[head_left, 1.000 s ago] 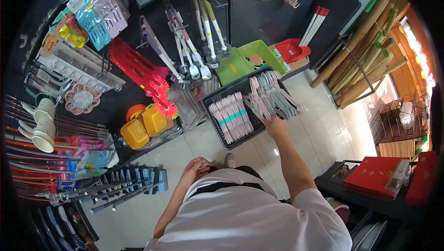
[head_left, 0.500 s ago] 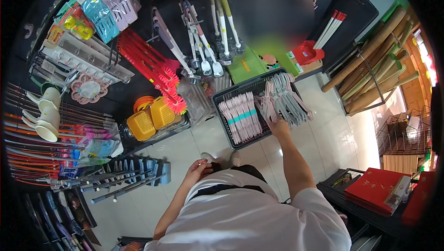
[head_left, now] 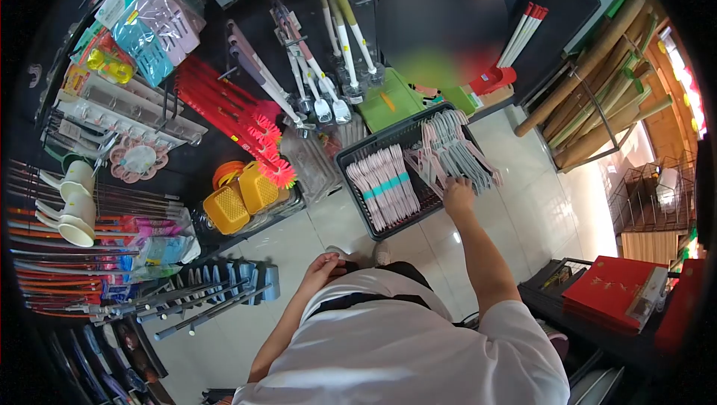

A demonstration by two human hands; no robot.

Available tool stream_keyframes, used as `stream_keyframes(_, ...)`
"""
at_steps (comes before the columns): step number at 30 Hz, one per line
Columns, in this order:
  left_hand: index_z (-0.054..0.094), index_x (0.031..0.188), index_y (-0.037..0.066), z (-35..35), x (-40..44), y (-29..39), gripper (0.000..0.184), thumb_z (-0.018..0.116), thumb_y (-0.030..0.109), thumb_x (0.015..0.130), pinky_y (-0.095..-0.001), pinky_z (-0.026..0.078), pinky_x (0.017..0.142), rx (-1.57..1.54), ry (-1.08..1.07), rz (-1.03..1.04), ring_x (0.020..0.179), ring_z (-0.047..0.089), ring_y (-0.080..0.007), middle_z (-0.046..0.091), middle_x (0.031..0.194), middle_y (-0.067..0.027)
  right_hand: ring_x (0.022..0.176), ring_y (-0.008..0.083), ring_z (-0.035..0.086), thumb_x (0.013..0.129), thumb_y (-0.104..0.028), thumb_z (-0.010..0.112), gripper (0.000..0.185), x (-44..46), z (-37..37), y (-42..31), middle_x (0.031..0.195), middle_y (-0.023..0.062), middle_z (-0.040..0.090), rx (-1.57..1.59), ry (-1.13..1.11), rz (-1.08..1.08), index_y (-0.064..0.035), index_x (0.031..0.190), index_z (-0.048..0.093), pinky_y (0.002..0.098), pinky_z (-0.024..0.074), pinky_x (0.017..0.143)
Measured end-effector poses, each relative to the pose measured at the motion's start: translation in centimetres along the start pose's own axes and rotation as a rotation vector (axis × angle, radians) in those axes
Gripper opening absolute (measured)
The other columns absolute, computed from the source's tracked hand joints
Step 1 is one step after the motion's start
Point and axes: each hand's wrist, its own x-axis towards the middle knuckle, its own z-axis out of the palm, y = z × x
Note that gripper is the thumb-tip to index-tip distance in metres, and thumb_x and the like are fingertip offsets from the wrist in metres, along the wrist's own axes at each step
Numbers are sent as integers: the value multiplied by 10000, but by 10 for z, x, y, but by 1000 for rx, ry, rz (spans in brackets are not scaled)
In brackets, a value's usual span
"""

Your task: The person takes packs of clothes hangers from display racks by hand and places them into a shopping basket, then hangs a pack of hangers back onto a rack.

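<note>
My right hand [head_left: 458, 196] reaches to the near edge of a loose pile of grey and pink hangers [head_left: 450, 147] in the right part of a black basket [head_left: 366, 223]. Its fingers curl at the hangers; what they grip is too small to make out. Pale pink hangers bound with a teal band [head_left: 383, 187] fill the basket's left part. Near my waist, my left hand [head_left: 324, 268] hangs with fingers curled together, away from the basket, and whatever may be in it is hidden.
Green bins [head_left: 392, 103] stand behind the basket. Yellow baskets [head_left: 227, 209] and red brushes [head_left: 258, 136] are at the left. Blue-headed poles [head_left: 246, 285] jut out lower left. Red packets [head_left: 609, 291] lie on a rack at the right, below rolled mats [head_left: 586, 69].
My right hand has shifted a little along the near edge of the loose hangers, toward the right. The camera view has swayed slightly. My left hand stays near my waist.
</note>
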Motion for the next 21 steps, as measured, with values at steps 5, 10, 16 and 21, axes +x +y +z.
stream_keyframes(5, 575, 1180, 116, -2, -1, 3, 323, 634, 350, 964, -328, 543, 833, 6, 16, 3, 936, 662, -183, 661, 1092, -70, 1192, 322, 524, 885, -145, 542, 273, 13, 8, 8, 1201, 116, 621, -79, 16, 29, -91, 1133, 643, 428, 503, 914)
stream_keyframes(10, 575, 1189, 107, -5, -4, 1, 339, 634, 353, 963, -333, 549, 833, -19, 23, 15, 929, 665, -184, 663, 1090, -74, 1218, 337, 511, 892, -148, 528, 300, 18, 4, 5, 1219, 114, 613, -110, 2, 74, -122, 1169, 638, 445, 497, 922)
stream_keyframes(16, 573, 1204, 99, -5, -8, 0, 346, 629, 344, 967, -333, 549, 838, -14, 37, 24, 943, 663, -187, 656, 1103, -83, 1212, 323, 500, 882, -148, 537, 308, 20, -1, 7, 1226, 124, 602, -90, 4, 63, -130, 1174, 633, 441, 455, 943)
stream_keyframes(21, 568, 1206, 95, -6, -8, -3, 341, 627, 333, 970, -336, 548, 838, -22, 24, 26, 950, 660, -194, 652, 1104, -85, 1246, 340, 463, 876, -156, 549, 370, 19, 3, -1, 1277, 142, 563, -168, 9, -43, -152, 1244, 581, 477, 409, 978)
